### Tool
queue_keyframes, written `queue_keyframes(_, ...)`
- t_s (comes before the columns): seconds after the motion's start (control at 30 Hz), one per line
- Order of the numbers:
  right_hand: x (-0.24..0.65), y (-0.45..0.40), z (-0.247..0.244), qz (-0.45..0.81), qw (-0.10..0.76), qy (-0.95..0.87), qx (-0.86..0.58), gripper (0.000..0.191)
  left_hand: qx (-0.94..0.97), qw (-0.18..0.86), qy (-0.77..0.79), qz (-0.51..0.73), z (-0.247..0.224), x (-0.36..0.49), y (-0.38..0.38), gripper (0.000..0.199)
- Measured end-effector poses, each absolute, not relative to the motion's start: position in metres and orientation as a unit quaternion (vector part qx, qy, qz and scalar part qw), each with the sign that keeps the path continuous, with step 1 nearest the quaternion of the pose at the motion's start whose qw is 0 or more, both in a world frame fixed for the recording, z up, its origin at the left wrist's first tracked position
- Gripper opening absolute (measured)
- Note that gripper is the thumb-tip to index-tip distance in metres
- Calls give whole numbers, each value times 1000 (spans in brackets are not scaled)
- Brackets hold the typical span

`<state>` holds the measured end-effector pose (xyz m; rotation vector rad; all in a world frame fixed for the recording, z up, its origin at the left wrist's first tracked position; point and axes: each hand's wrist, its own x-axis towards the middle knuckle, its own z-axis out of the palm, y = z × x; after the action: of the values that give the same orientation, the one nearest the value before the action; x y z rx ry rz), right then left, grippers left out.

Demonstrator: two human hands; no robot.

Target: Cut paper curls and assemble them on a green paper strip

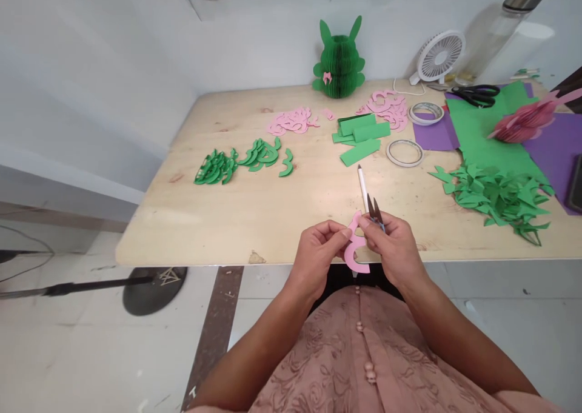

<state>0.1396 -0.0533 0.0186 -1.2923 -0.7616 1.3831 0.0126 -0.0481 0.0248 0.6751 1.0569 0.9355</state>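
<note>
At the table's front edge, my left hand pinches a curved pink paper cutout by its left side. The fingertips of my right hand touch the same cutout near its top. A small pair of scissors is also in my right hand, blades pointing away from me; its handles are mostly hidden by the fingers. Just beyond the hands lies a white pen. Green paper strips are stacked farther back, beside a pile of pink cutouts and curved green cutouts.
A green honeycomb-paper figure stands against the wall. To the right are tape rolls, a white fan, black-handled scissors, green scraps, purple paper and a pink paper figure.
</note>
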Motion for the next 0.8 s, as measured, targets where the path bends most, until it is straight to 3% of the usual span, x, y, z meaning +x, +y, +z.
queue_keyframes(0.8, 138, -52, 15, 555, 521, -310, -569, 28, 301, 716, 474, 415, 23, 16, -47, 25)
